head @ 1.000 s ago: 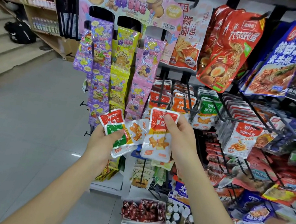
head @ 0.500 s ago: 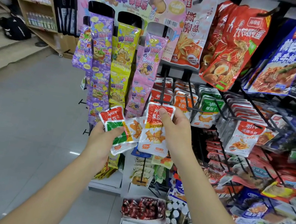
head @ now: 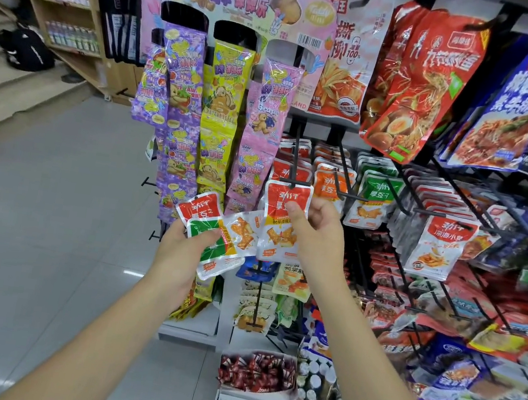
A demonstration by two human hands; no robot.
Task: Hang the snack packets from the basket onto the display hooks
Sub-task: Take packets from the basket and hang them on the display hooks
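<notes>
The left hand [head: 185, 246], at frame centre, grips a fan of packets [head: 241, 230] between thumb and curled fingers. Just to its right, the right hand [head: 317, 233] pinches one red packet [head: 276, 236], thumb on its front. That packet's top edge sits at the tip of a black hook [head: 294, 156]; whether it is threaded on cannot be told.

One wide-angle camera on the person's head looks forward and slightly down, close to a snack rack [head: 299, 130] filling the centre and right of the frame. Floor [head: 33, 199] takes the left; the arms [head: 106, 330] enter from the bottom edge.
</notes>
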